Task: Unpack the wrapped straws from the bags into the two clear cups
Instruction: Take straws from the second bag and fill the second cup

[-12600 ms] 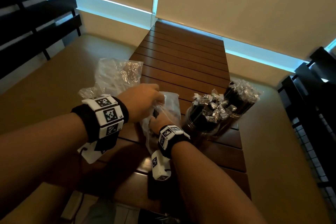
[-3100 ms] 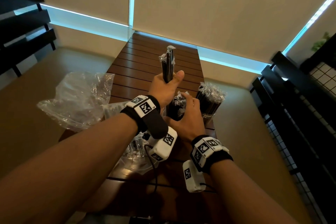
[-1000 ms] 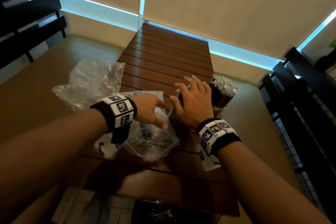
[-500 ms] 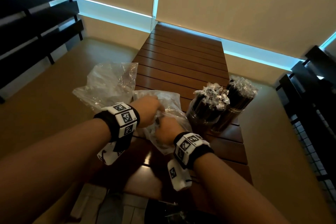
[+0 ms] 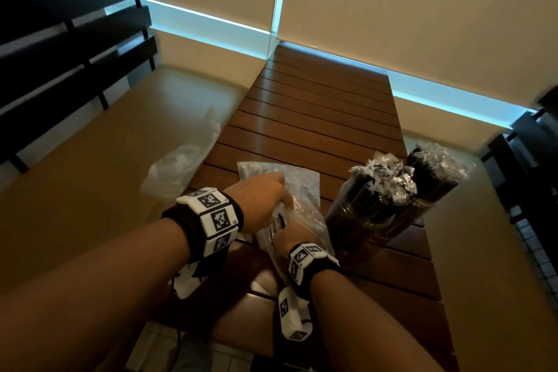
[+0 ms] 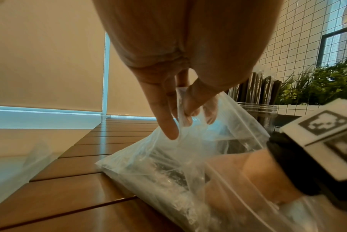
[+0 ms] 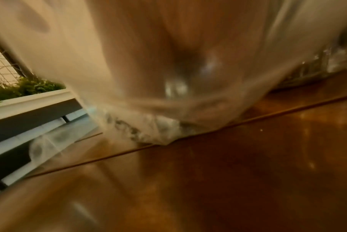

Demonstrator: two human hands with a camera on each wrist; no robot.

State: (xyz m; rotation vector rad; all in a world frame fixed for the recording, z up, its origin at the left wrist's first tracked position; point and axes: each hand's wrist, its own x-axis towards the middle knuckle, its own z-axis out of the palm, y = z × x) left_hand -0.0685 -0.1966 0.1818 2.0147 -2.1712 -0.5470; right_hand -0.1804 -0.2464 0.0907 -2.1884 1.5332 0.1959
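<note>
A clear plastic bag (image 5: 303, 183) with a few black wrapped straws lies on the slatted wooden table (image 5: 317, 118). My left hand (image 5: 265, 193) pinches the upper edge of the bag's mouth (image 6: 181, 100) and holds it up. My right hand (image 5: 282, 240) is pushed inside the bag, and its fingers are hidden by the plastic; the right wrist view shows only a blurred palm behind the film (image 7: 178, 62). To the right stand two clear cups, the near cup (image 5: 362, 220) and the far cup (image 5: 422, 199), both packed with upright black straws (image 5: 383, 181).
A crumpled empty bag (image 5: 181, 169) lies at the table's left edge, part of it over the bench. Black slatted seat backs (image 5: 69, 48) stand at left and right. A wire grid with green plants (image 6: 317, 87) is beyond the cups.
A second ago my right hand lay flat on the near cup's straws; it has since moved left and gone into the bag. My left hand has kept hold of the bag's mouth.
</note>
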